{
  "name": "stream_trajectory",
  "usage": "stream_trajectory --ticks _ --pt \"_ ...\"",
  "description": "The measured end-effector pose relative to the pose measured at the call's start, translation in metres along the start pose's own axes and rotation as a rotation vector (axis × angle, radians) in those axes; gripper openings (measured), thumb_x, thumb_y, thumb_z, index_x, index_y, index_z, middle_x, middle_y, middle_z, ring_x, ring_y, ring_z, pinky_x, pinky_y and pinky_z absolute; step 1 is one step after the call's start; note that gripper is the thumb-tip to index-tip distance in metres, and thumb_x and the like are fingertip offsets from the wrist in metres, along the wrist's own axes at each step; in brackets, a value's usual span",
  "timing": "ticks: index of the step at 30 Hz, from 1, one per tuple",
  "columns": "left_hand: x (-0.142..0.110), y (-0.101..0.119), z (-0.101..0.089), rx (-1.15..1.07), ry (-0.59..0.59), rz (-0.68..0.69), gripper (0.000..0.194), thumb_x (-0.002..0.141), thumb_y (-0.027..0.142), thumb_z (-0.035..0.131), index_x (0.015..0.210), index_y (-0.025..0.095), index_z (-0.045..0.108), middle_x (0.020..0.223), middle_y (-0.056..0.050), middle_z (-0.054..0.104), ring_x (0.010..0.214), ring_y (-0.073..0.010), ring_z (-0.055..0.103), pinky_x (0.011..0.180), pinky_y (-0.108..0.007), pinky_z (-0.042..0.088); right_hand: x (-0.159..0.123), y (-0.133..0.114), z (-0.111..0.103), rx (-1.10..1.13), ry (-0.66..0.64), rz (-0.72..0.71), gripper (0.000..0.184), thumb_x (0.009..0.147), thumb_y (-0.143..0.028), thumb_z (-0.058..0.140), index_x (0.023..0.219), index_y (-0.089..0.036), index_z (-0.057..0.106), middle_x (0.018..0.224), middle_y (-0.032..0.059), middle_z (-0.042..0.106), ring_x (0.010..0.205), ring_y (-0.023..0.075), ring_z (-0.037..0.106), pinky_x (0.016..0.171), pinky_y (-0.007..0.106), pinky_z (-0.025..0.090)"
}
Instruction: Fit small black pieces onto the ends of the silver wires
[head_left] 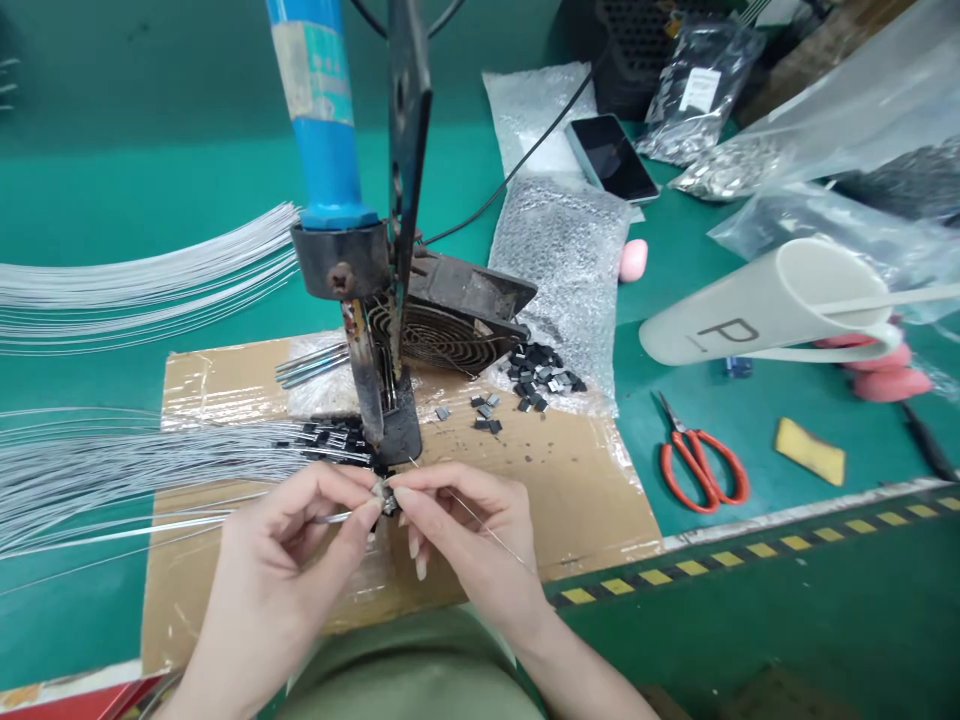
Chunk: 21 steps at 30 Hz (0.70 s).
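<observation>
Both hands pinch together at the near edge of the cardboard sheet [570, 470]: the left hand [300, 540] grips a thin wire [187, 520] by its end, and the right hand [465, 540] clamps a small dark part [388, 500] between thumb and forefinger, with solder wire [480, 525] trailing over it. The part sits just below the tip of the mounted soldering iron [360, 330]. The joint would likely go best with the wire end seated squarely and fingertips kept clear of the tip.

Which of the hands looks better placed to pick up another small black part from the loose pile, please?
Probably the right hand: the loose black parts lie on its side of the soldering iron, while the left hand pinches a thin wire.
</observation>
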<state>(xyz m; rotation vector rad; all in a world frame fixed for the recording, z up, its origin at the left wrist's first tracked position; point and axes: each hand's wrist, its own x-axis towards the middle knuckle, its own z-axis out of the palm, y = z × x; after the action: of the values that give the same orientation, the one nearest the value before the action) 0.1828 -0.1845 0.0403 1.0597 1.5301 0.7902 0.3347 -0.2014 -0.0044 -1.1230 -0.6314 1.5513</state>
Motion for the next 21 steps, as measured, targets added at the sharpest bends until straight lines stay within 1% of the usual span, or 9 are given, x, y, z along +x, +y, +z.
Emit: stream_trajectory --ticks 4,7,9,10,13,15,17,19,21 --pt "0.000 0.001 0.001 0.010 -0.002 0.000 0.012 0.081 0.028 0.080 0.071 0.021 0.077 0.089 -0.004 0.077 0.080 -0.0163 0.070 0.077 -0.023 0.060 -0.002 0.002 -0.002 -0.051 -0.006 -0.029 0.014 0.092 -0.035 0.081 0.091 -0.022 0.086 0.070 0.0001 0.068 0.049 0.0093 0.058 0.043 0.020 0.052" --pt "0.002 0.000 0.001 0.030 0.004 -0.003 0.013 0.081 0.029 0.080 0.072 0.021 0.075 0.090 -0.005 0.078 0.080 -0.0171 0.070 0.076 -0.024 0.061 -0.006 0.003 -0.008 -0.219 -0.007 -0.168 0.027 0.106 -0.039 0.061 0.109 -0.025 0.084 0.080 0.0004 0.062 0.055 0.0099 0.056 0.052 0.024 0.051" --pt "0.005 -0.001 -0.001 0.050 -0.010 0.027 0.012 0.082 0.028 0.080 0.073 0.021 0.075 0.091 -0.004 0.078 0.080 -0.0165 0.071 0.076 -0.023 0.061 -0.009 0.003 -0.012 -0.358 0.001 -0.273 0.039 0.113 -0.039 0.043 0.125 -0.027 0.078 0.084 0.0009 0.058 0.062 0.0125 0.055 0.060 0.028 0.050" --pt "0.006 -0.001 -0.001 0.062 -0.025 0.051 0.011 0.082 0.027 0.079 0.073 0.021 0.075 0.090 -0.004 0.079 0.080 -0.0160 0.071 0.076 -0.022 0.060 -0.010 0.004 -0.014 -0.409 0.006 -0.304 0.041 0.114 -0.037 0.038 0.131 -0.028 0.074 0.084 0.0008 0.057 0.064 0.0137 0.054 0.063 0.029 0.049" --pt "0.011 -0.002 -0.004 0.083 -0.064 0.119 0.010 0.083 0.023 0.078 0.073 0.021 0.075 0.088 -0.003 0.079 0.078 -0.0148 0.072 0.074 -0.020 0.060 -0.014 0.005 -0.017 -0.468 0.016 -0.326 0.036 0.114 -0.030 0.036 0.140 -0.027 0.061 0.076 -0.0025 0.056 0.062 0.0148 0.051 0.061 0.029 0.044" --pt "0.013 -0.002 -0.005 0.088 -0.064 0.133 0.011 0.084 0.023 0.076 0.074 0.021 0.074 0.088 -0.003 0.079 0.078 -0.0143 0.072 0.073 -0.019 0.060 -0.015 0.004 -0.018 -0.479 0.031 -0.338 0.028 0.112 -0.026 0.038 0.134 -0.025 0.056 0.071 -0.0052 0.053 0.057 0.0141 0.047 0.058 0.028 0.040" --pt "0.015 -0.002 -0.005 0.092 -0.055 0.134 0.009 0.085 0.022 0.076 0.076 0.021 0.075 0.090 -0.003 0.080 0.079 -0.0139 0.073 0.072 -0.018 0.059 -0.015 0.001 -0.020 -0.529 0.066 -0.364 0.017 0.110 -0.024 0.041 0.111 -0.024 0.058 0.070 -0.0058 0.049 0.056 0.0133 0.043 0.057 0.029 0.036" --pt "0.015 -0.003 -0.005 0.094 -0.044 0.129 0.007 0.085 0.023 0.077 0.078 0.021 0.075 0.092 -0.003 0.080 0.077 -0.0134 0.072 0.070 -0.018 0.059 -0.013 -0.003 -0.021 -0.602 0.083 -0.395 0.021 0.108 -0.020 0.044 0.088 -0.024 0.052 0.072 -0.0047 0.044 0.060 0.0133 0.042 0.059 0.030 0.034" --pt "0.016 -0.003 -0.005 0.094 -0.048 0.127 0.008 0.085 0.023 0.078 0.078 0.021 0.075 0.091 -0.002 0.080 0.077 -0.0130 0.071 0.070 -0.017 0.059 -0.011 -0.008 -0.020 -0.646 0.066 -0.440 0.027 0.104 -0.016 0.048 0.079 -0.023 0.047 0.072 -0.0036 0.044 0.065 0.0141 0.044 0.061 0.030 0.035"
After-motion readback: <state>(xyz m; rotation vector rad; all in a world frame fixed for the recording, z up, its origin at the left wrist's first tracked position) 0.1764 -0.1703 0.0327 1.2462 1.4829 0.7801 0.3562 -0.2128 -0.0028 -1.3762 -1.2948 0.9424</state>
